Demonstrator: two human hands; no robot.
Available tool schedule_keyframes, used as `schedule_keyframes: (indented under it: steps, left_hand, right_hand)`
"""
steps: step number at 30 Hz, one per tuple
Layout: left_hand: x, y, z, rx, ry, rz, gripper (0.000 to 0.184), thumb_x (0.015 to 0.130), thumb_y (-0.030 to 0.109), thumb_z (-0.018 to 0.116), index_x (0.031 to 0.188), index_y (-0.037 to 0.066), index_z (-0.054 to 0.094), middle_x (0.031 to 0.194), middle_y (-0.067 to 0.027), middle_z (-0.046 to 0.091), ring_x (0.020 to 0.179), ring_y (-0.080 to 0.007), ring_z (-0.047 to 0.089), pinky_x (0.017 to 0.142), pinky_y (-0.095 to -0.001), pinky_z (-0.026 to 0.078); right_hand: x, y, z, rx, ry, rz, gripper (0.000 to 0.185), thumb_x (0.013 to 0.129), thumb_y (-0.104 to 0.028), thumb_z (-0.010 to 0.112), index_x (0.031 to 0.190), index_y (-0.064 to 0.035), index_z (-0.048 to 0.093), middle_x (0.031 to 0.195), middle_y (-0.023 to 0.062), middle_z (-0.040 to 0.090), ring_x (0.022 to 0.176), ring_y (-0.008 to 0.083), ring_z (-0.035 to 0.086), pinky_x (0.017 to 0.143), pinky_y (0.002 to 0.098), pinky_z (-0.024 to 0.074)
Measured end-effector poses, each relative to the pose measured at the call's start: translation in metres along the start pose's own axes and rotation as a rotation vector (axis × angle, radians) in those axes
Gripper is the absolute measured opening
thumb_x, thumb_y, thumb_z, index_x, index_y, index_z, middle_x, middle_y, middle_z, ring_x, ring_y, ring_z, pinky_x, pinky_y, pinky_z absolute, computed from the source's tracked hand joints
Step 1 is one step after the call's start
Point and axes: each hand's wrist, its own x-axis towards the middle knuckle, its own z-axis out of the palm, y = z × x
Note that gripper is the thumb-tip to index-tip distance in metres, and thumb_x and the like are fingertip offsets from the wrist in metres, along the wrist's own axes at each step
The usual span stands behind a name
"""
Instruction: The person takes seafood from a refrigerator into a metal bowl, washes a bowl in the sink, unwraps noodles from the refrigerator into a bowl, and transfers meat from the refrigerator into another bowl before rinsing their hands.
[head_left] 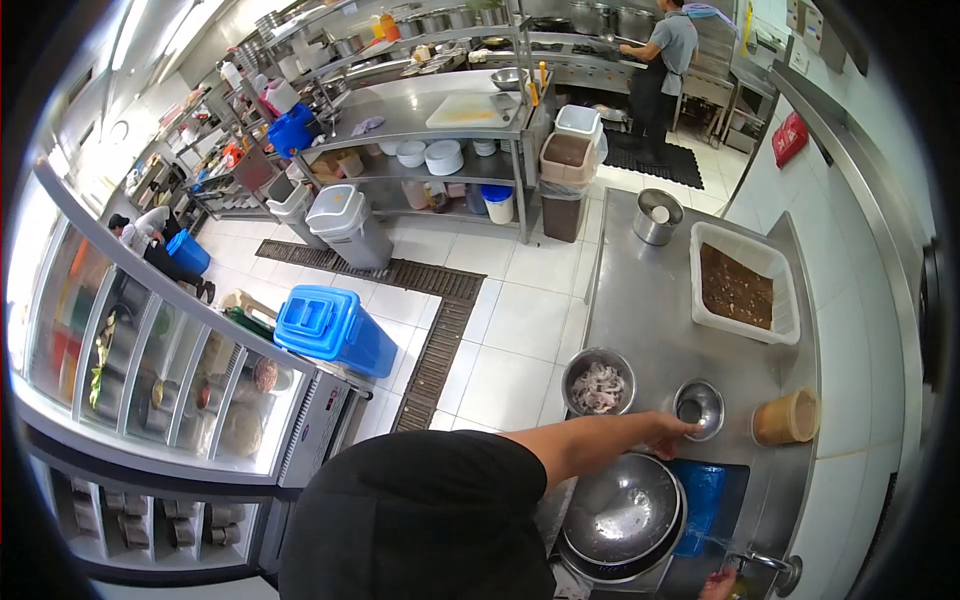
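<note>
My left hand reaches across from a black sleeve, its fingers closed at the near rim of a small metal bowl on the steel counter. Beside my forearm, a larger metal bowl holds pale, whitish pieces that look like cut squid. Below the arm sits a wide, wet metal bowl, resting in or on a darker round pan. At the bottom edge, part of my right hand shows near the tap, where water is running; its fingers are mostly cut off.
A white tub of brown liquid, a steel pot and a tan plastic container stand on the counter. Something blue and flat lies by the sink. A blue lidded bin is on the floor; two other people are further off.
</note>
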Motion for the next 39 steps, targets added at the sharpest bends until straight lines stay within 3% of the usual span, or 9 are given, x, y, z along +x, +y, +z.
schedule_keyframes:
  steps: [17,21,23,24,27,30,33,38,39]
  left_hand:
    - [-0.199,-0.102,-0.165,0.712,-0.144,0.264,0.022,0.091,0.029,0.064,0.085,0.008,0.064,0.066,0.0010,0.053,0.057,-0.0107,0.049,0.049,-0.0287,0.040]
    - [-0.197,-0.149,-0.286,1.168,0.381,0.495,0.027,0.083,0.026,0.066,0.077,0.000,0.064,0.071,-0.0158,0.064,0.061,-0.0255,0.060,0.057,-0.0431,0.050]
    - [-0.214,-0.175,-0.336,0.938,0.574,0.132,0.031,0.081,0.031,0.067,0.080,0.000,0.070,0.082,-0.0234,0.069,0.080,-0.0388,0.067,0.075,-0.0487,0.053]
    - [-0.177,-0.226,-0.403,1.469,0.617,0.044,0.028,0.081,0.029,0.066,0.080,0.002,0.072,0.088,-0.0249,0.069,0.085,-0.0375,0.068,0.077,-0.0474,0.053]
    - [-0.287,-0.295,-0.433,1.033,0.571,0.180,0.036,0.082,0.020,0.066,0.117,0.010,0.071,0.109,-0.0145,0.072,0.099,-0.0336,0.069,0.083,-0.0417,0.053]
    - [-0.248,-0.296,-0.487,1.508,-0.015,-0.705,0.065,0.074,0.055,0.078,0.127,0.018,0.068,0.133,-0.0077,0.063,0.123,-0.0271,0.057,0.102,-0.0434,0.043]
    - [-0.224,-0.261,-0.483,1.655,-0.294,-0.388,0.070,0.081,0.059,0.063,0.130,0.009,0.062,0.142,-0.0151,0.053,0.134,-0.0309,0.047,0.111,-0.0421,0.036]
    - [-0.140,-0.188,-0.460,0.595,-0.354,-0.146,0.045,0.092,0.032,0.062,0.122,-0.002,0.063,0.119,-0.0108,0.064,0.117,-0.0236,0.057,0.103,-0.0417,0.041]
    - [-0.112,-0.167,-0.432,0.942,-0.317,-0.195,0.053,0.087,0.040,0.068,0.126,0.005,0.059,0.124,-0.0099,0.058,0.120,-0.0271,0.053,0.102,-0.0478,0.042]
  right_hand:
    - [0.060,0.040,-0.084,1.271,-0.782,0.263,0.052,0.089,-0.037,0.062,0.131,-0.0079,0.054,0.112,0.0102,0.065,0.095,0.0289,0.060,0.085,0.0454,0.0506]
    - [0.006,0.077,-0.043,0.668,-0.206,0.062,0.040,0.093,-0.034,0.067,0.123,-0.0098,0.057,0.086,0.0048,0.059,0.064,0.0167,0.055,0.055,0.0310,0.0487]
    - [-0.096,0.067,0.016,0.195,-0.105,0.187,0.045,0.090,-0.035,0.070,0.126,-0.0110,0.056,0.080,0.0020,0.056,0.055,0.0127,0.049,0.045,0.0276,0.0429]
    - [-0.118,0.067,0.036,-0.533,0.061,0.147,0.049,0.088,-0.021,0.070,0.133,-0.0101,0.054,0.091,0.0092,0.063,0.069,0.0220,0.061,0.058,0.0364,0.0519]
    - [-0.079,0.176,0.015,-0.835,0.388,-0.614,0.053,0.085,-0.007,0.065,0.137,-0.0087,0.053,0.109,0.0179,0.065,0.097,0.0340,0.065,0.085,0.0445,0.0523]
    - [-0.210,0.085,0.053,-0.700,0.247,-0.352,0.053,0.083,0.003,0.058,0.135,-0.0033,0.054,0.131,0.0236,0.059,0.123,0.0386,0.055,0.108,0.0434,0.0393]
    - [-0.279,0.057,0.077,-0.797,0.038,-0.283,0.077,0.088,-0.011,0.068,0.154,-0.0131,0.029,0.158,0.0230,0.025,0.146,0.0414,0.024,0.117,0.0474,0.0292]
    - [-0.368,0.009,0.085,-0.524,0.252,-0.158,0.073,0.089,-0.036,0.069,0.150,-0.0115,0.038,0.155,0.0261,0.031,0.144,0.0387,0.032,0.114,0.0476,0.0333]
    - [-0.390,-0.005,0.083,-0.033,0.131,-0.058,0.071,0.091,-0.040,0.068,0.149,-0.0128,0.040,0.153,0.0219,0.037,0.139,0.0319,0.040,0.112,0.0437,0.0371]
